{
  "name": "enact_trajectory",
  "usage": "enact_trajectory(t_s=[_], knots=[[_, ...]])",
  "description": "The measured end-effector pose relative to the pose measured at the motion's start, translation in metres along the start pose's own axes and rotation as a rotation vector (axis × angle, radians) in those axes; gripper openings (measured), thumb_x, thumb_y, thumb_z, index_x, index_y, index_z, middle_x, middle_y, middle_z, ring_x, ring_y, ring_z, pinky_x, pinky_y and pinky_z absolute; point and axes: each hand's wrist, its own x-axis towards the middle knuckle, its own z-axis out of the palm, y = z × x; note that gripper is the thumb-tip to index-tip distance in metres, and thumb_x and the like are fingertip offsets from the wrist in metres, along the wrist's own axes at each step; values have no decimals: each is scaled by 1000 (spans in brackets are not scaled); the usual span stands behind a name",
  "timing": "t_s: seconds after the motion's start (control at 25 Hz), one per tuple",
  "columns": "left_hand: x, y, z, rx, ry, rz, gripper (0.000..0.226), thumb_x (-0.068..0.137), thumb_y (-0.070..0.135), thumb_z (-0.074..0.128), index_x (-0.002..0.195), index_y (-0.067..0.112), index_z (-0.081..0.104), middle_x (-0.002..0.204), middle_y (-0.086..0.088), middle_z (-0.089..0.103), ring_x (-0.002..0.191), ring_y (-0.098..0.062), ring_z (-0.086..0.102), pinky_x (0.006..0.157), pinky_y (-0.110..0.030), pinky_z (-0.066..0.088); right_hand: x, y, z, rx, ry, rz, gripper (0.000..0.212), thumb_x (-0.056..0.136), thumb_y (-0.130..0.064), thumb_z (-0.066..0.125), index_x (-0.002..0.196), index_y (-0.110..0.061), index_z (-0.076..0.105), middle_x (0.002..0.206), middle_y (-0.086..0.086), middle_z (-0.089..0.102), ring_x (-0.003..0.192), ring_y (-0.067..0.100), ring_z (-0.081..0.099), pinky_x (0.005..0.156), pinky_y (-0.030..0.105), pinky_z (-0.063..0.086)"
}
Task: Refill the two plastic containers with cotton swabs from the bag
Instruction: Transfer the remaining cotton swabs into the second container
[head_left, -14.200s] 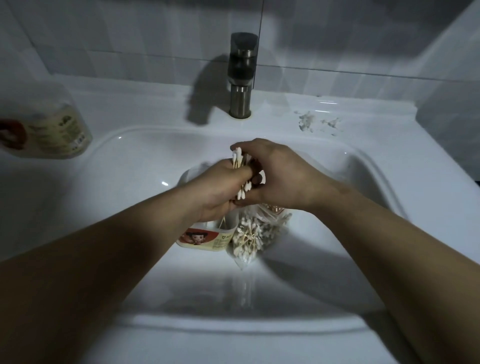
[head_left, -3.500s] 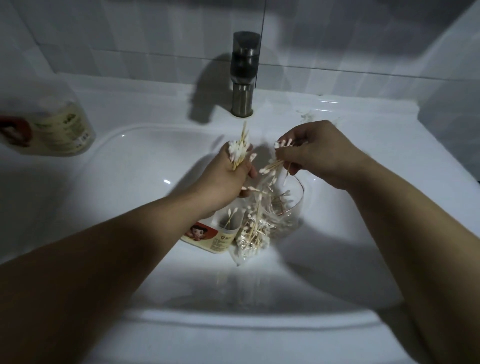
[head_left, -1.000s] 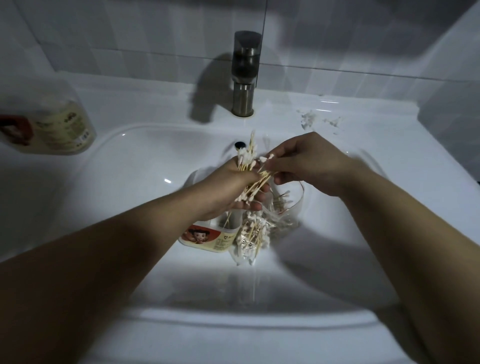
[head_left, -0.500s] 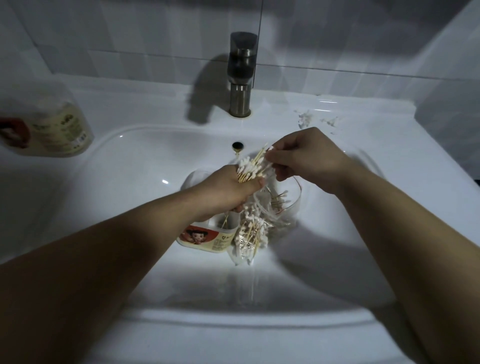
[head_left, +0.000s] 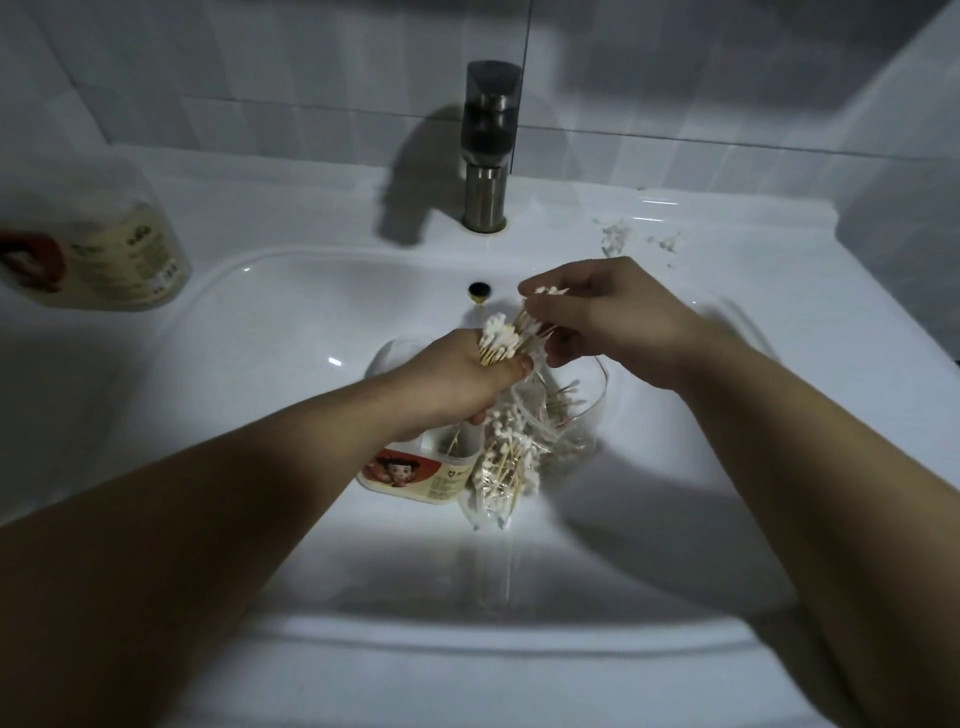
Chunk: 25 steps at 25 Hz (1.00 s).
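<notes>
Cotton swabs (head_left: 500, 339), slim and fluffy-tipped, sit bunched in the left hand (head_left: 457, 387).

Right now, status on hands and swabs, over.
Left hand grips a swab bundle. Right hand pinches a few swabs beside it. Bag by the labelled container in the sink; nothing seen blocking.

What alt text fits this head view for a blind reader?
Over a sink, the left hand grips a swab bundle while the right hand pinches a few more. Below sit a bag, a labelled container and a clear container.
</notes>
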Motion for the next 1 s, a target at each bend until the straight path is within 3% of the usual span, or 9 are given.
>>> enact_trajectory(t_s=[0.24,0.4,0.76,0.88,1.0], knots=[[-4,3,1,-92,-33,-21,20,103,23,59,83,23,57,50,12,49,50,-7,45,53,-27,41,-3,-1,0,74,-96,-7,10,84,0,76,94,1,74,78,14,73,65,18,69,66,24,58],[-4,3,-1,-64,-52,-6,22,102,24,59,81,24,57,51,11,49,51,-7,46,54,-27,42,-1,-1,-2,47,-43,-8,10,82,8,75,90,4,75,78,17,73,65,20,68,66,23,59],[2,-2,-11,117,66,1,16,102,35,59,88,26,63,68,4,60,62,-15,57,68,-34,53,3,-3,-17,226,124,-13,8,81,9,75,89,10,73,86,20,69,68,23,68,73,24,58],[4,-3,-11,81,167,15,19,103,34,55,89,24,63,72,0,67,67,-20,65,71,-39,58,3,-2,-22,174,171,4,13,81,9,75,94,12,73,87,23,70,70,25,70,71,24,59],[3,3,-7,-98,214,111,17,106,26,52,101,21,67,92,-4,75,85,-21,75,76,-36,64,0,-2,-15,59,109,15,12,82,10,73,94,11,75,83,23,72,68,24,70,68,24,60]])
